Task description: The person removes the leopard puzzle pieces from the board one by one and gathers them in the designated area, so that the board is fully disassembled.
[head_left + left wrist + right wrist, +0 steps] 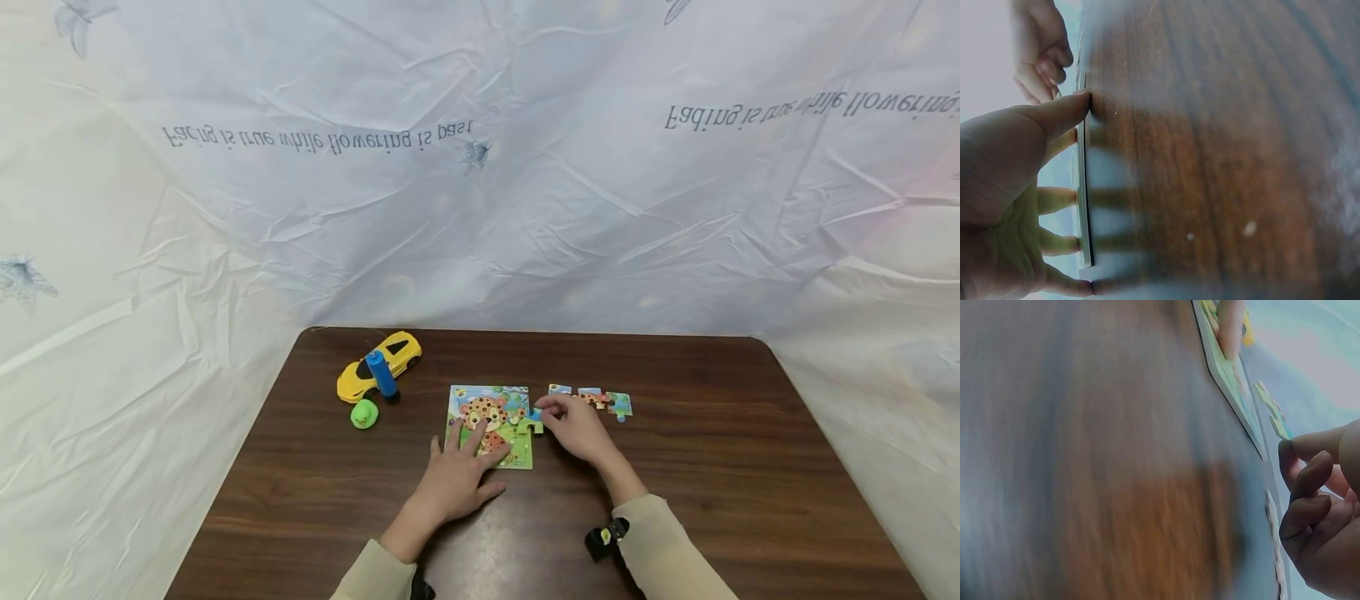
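A leopard jigsaw puzzle board (517,460) lies on the table, with some pieces set in it. My left hand (455,482) spreads its fingers over the board's lower left; in the left wrist view several fingertips touch it and the thumb (1069,112) reaches its near edge. Between thumb and index finger, my right hand (576,427) pinches a green and blue puzzle piece (1270,412). That piece is raised over the board's right edge, tilted in the right wrist view. Loose puzzle pieces (619,404) lie just beyond the right hand, which partly covers them.
At the table's back left stands a yellow toy car (352,383), with a blue cylinder (382,373) overlapping it in the head view. A green rubber duck (364,414) sits in front of them. A pale printed sheet (480,217) hangs behind the brown table (720,467).
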### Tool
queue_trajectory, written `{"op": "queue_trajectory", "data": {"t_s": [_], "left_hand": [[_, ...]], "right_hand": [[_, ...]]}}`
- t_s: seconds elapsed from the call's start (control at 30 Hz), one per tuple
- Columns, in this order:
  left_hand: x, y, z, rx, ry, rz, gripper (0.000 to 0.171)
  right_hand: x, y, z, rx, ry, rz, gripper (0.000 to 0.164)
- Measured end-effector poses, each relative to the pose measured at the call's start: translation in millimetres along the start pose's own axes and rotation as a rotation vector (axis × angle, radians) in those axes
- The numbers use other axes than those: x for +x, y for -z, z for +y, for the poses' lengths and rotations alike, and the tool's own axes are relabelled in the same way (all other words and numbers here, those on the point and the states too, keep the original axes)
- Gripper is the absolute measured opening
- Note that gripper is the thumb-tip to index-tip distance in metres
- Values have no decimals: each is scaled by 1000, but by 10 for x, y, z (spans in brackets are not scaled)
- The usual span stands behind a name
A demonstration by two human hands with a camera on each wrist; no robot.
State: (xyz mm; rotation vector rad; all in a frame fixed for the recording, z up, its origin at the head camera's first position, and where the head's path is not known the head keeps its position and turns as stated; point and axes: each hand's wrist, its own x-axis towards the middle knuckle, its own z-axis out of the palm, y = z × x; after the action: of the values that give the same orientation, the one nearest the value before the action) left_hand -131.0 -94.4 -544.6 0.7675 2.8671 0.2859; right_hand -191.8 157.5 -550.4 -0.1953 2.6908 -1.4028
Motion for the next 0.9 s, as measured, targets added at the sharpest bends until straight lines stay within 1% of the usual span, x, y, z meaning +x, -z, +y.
{"op": "queue_trajectory", "data": {"t_s": [0.23,0.33,0.57,0.7,0.9], "left_hand": [[-5,-12,-2,-3,-6,8,57],[-5,-17,-4,-2,-8,13,57],[-7,-22,-8,6,-10,13,57],[-10,-15,-4,-1,-11,9,57],[-7,-5,0,-1,-12,9,57]], "right_hand": [[-83,280,142,6,-6,4,20],[-127,415,229,-4,-18,14,19],[-238,705,421,-33,-72,69,18],[-311,850,520,-39,-98,79,19],[-403,1010,667,-42,-139,65,23]]}}
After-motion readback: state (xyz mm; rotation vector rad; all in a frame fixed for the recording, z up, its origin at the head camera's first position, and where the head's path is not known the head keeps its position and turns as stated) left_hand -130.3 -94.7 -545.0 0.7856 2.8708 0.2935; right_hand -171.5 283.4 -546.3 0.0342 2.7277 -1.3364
